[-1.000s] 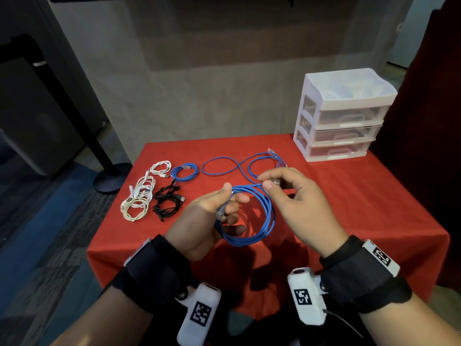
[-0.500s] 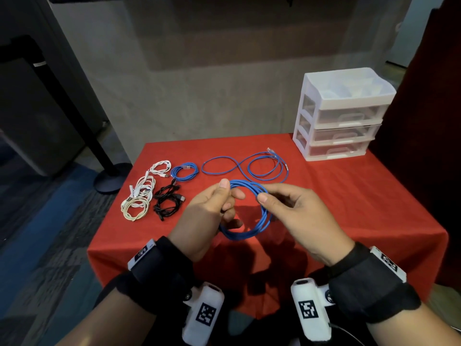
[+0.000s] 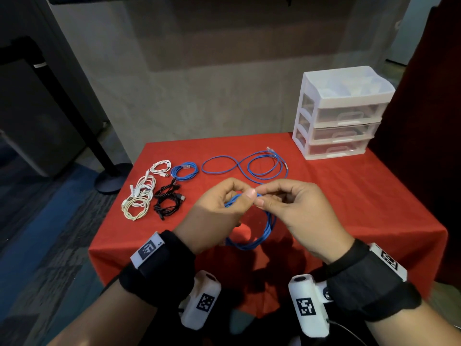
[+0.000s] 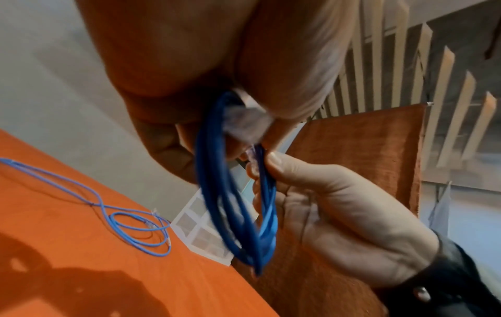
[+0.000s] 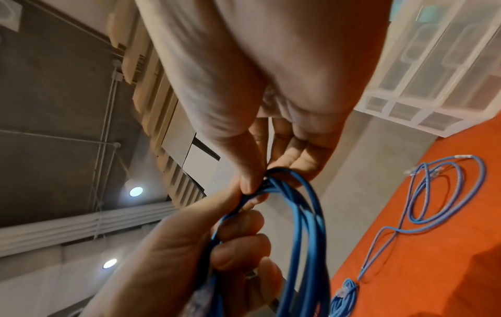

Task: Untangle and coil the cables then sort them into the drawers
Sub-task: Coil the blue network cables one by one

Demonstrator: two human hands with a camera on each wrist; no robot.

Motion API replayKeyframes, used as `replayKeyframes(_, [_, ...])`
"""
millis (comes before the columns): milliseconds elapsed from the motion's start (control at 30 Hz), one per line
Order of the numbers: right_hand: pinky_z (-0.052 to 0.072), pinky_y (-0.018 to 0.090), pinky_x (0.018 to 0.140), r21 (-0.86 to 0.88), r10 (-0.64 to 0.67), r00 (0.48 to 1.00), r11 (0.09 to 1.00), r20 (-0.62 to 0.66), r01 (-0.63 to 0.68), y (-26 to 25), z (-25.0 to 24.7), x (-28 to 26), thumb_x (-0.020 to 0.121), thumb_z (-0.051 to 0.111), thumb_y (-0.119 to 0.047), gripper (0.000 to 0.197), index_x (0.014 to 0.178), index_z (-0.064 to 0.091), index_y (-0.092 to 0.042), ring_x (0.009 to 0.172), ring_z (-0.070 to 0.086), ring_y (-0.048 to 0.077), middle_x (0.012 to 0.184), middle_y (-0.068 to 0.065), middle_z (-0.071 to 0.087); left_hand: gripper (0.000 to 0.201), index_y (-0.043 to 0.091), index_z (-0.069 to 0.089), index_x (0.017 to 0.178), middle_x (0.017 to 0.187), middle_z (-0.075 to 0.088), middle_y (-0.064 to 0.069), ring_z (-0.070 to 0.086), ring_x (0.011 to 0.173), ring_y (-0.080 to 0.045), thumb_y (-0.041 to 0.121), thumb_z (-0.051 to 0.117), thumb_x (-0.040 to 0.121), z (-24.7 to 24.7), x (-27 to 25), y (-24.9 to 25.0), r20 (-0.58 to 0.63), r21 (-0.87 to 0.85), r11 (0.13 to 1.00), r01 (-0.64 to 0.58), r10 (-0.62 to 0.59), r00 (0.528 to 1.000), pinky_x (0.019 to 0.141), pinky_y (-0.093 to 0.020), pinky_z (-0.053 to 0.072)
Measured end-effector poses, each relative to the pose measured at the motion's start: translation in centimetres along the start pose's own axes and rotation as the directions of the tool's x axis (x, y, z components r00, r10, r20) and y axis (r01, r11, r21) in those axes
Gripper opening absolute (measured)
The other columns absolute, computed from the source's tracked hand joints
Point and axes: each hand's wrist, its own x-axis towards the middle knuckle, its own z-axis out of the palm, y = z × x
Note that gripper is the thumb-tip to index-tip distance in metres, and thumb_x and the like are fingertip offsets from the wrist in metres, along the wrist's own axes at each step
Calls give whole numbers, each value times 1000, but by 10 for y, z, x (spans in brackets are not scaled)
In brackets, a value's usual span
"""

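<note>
A coiled blue network cable (image 3: 267, 226) (image 4: 238, 214) (image 5: 300, 225) hangs above the red table. My left hand (image 3: 225, 208) grips the coil at its top left. My right hand (image 3: 282, 203) pinches the same coil's top between thumb and fingers, touching the left hand. A clear plug (image 4: 250, 158) shows by the right thumb. A loose blue cable (image 3: 245, 166) lies spread behind the hands. A small coiled blue cable (image 3: 184, 171), white cables (image 3: 141, 193) and black cables (image 3: 168, 201) lie at the left. The white drawer unit (image 3: 339, 116) stands at the far right, all drawers closed.
The red tablecloth (image 3: 361, 201) covers a small table whose front edge is just under my wrists. A black stand base (image 3: 111, 181) sits on the floor left of the table. A grey wall runs behind it, and a dark red curtain (image 3: 429, 121) hangs at the right.
The hands have come together at the top of the coil. The coil now hangs lower from both hands, and the right hand has shifted left to pinch beside the left thumb.
</note>
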Motion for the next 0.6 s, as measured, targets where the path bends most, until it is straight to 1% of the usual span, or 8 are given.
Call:
replayKeyframes(33, [48,33,74,-2,-5,1000,1000,20,5,-2,1,-1,85,80,-4,12,93,79,-13,74,55,18,83,27,69,20,7,61,100,60,40,3,37,57,-17,27,62,97,1,1,0,0,34,999,-23,23,1000,59,-36,45])
replayKeyframes(100, [51,31,75,22,-9,998,1000,55,8,-5,2,-2,87,76,0,15,98,77,-11,76,56,17,85,22,69,14,7,59,98,59,41,6,37,56,-15,20,64,97,-1,4,1,4,53,998,-40,40,999,57,-34,46])
replayKeyframes(167, [55,29,78,27,-13,998,1000,60,11,-7,0,-3,88,72,7,22,105,72,-7,79,60,17,92,23,70,17,8,60,99,62,46,6,42,57,-13,23,65,93,-4,5,0,34,53,998,-29,27,999,57,-30,49])
replayKeyframes(233, [57,29,81,16,-19,999,1000,33,19,-8,-1,-3,87,71,10,25,106,70,-7,80,63,16,97,24,71,15,10,60,103,66,49,5,45,58,-13,22,63,94,-6,5,-1,83,72,997,-22,16,996,58,-29,48])
replayKeyframes(367, [58,26,82,49,-24,999,998,-34,26,-4,-1,-4,85,73,11,24,101,71,-7,80,67,13,92,14,74,4,18,60,101,69,51,-1,48,59,-17,16,61,97,-7,5,-2,115,141,988,-59,43,992,60,-37,48])
replayKeyframes(467, [55,22,79,25,-57,996,998,-62,59,-2,4,-4,86,72,10,21,98,71,-7,80,67,11,88,4,74,6,17,58,97,68,52,3,49,56,-14,10,59,97,-4,5,-2,75,192,977,-89,75,994,56,-35,46])
replayKeyframes(533, [55,23,79,1,-83,995,996,-59,84,-3,6,-4,89,70,9,22,100,71,-10,81,66,10,90,8,74,4,14,58,94,63,49,8,42,52,-10,11,57,96,-1,5,-3,19,214,971,-108,107,994,50,-28,40])
replayKeyframes(600, [55,29,79,-62,-113,993,992,-18,112,-5,7,-4,90,65,10,31,106,70,-16,81,64,17,96,12,73,4,11,57,92,60,45,7,35,49,-8,10,56,96,4,4,-4,-58,186,976,-111,123,991,47,-23,32])
